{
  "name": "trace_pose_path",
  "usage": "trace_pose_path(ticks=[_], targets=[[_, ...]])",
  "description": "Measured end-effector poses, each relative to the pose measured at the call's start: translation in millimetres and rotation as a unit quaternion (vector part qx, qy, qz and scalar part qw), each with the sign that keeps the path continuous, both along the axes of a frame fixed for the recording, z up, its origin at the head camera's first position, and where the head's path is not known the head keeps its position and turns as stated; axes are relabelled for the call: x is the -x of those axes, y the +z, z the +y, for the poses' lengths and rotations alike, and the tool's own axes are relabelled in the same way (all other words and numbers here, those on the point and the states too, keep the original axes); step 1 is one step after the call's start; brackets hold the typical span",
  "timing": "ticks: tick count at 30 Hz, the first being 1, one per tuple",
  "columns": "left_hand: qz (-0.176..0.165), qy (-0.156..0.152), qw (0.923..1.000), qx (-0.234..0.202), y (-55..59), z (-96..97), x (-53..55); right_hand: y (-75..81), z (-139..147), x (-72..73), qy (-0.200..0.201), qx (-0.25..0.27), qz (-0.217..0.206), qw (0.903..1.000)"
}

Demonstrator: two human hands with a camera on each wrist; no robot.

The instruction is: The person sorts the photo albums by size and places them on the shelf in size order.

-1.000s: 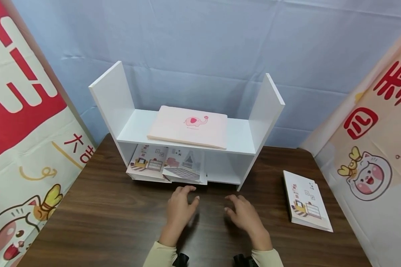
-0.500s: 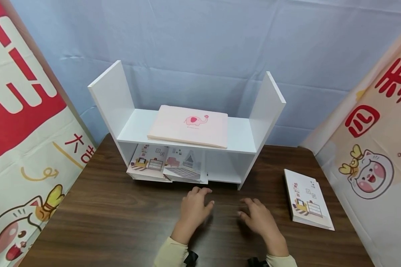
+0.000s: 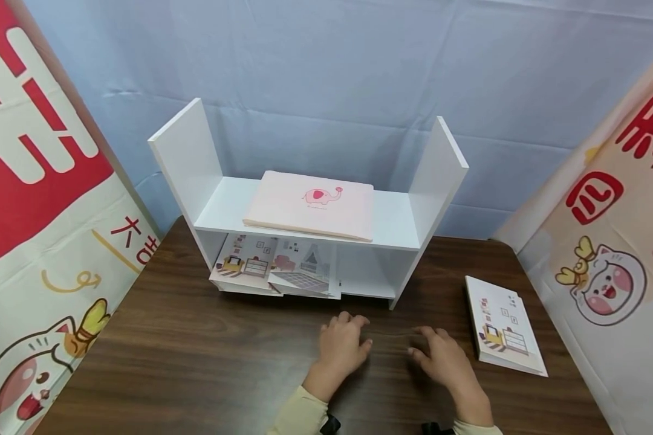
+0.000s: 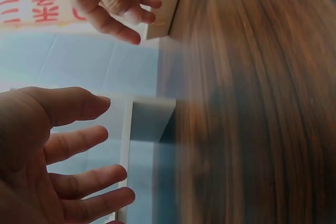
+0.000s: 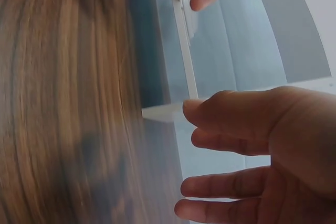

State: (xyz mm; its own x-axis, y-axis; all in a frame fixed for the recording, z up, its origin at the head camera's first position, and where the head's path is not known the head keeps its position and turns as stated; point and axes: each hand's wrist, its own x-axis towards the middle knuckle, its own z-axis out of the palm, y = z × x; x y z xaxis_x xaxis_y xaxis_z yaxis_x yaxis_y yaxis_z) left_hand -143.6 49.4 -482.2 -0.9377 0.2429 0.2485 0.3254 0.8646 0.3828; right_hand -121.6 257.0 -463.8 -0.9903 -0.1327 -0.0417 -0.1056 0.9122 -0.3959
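My left hand (image 3: pixel 340 347) hovers over the brown table (image 3: pixel 207 362) just in front of the white two-tier shelf (image 3: pixel 386 220); its fingers are relaxed and hold nothing. To its right my right hand (image 3: pixel 445 359) is held the same way, thumb apart from the fingers, nearest to the books (image 3: pixel 506 326) lying flat on the table at the right. On the shelf's upper board lies a pale pink book (image 3: pixel 310 205) with an elephant print. Below it, a book with a yellow armchair picture (image 3: pixel 243 263) and a grey-patterned book (image 3: pixel 303 269) lie side by side, slightly overhanging the front edge.
A light blue cloth (image 3: pixel 326 72) hangs behind the shelf. Printed banners stand on both sides, a red and white one (image 3: pixel 43 254) at left and a peach one (image 3: pixel 604 241) at right. The shelf's upright side panels rise above the upper board.
Both hands have moved to the right across the table, keeping roughly the same gap between them. The shelf and the books have stayed in place.
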Motion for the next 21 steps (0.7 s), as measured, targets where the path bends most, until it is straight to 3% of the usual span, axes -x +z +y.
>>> trace_pose_path(ticks=[11, 21], targets=[[-0.037, -0.039, 0.9981, 0.030, 1.3, 27.8, -4.3, 2.3, 27, -3.2, -0.031, -0.006, -0.016, 0.9994], [-0.039, -0.075, 0.9941, 0.067, -2.5, 47.2, -6.9, 4.3, 49, -3.8, -0.040, -0.001, 0.011, 0.9991]])
